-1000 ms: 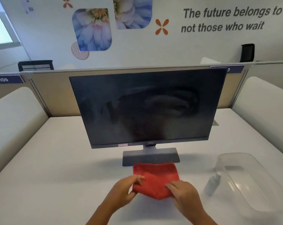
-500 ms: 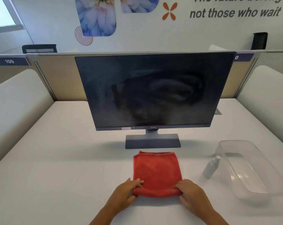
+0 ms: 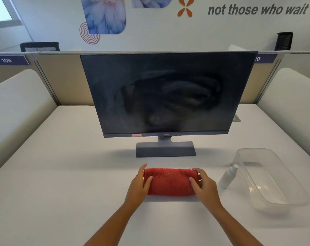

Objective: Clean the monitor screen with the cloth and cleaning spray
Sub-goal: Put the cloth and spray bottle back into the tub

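Observation:
A dark monitor (image 3: 166, 93) with smeary wipe marks on its screen stands on a grey base in the middle of the white desk. In front of the base lies a red cloth (image 3: 169, 181), folded over into a short thick band. My left hand (image 3: 139, 185) grips its left end and my right hand (image 3: 204, 185) grips its right end, fingers curled over the fold. A small white spray bottle (image 3: 228, 176) stands to the right of the cloth, apart from both hands.
A clear plastic tub (image 3: 273, 176) sits at the right, just beyond the spray bottle. Beige partition panels (image 3: 62, 77) and padded side dividers (image 3: 17, 107) enclose the desk (image 3: 62, 174) at the back and on both sides.
The cloth lay spread as a flat square with my hands at its near edge; both hands have since folded that edge away from me, halving it into a band.

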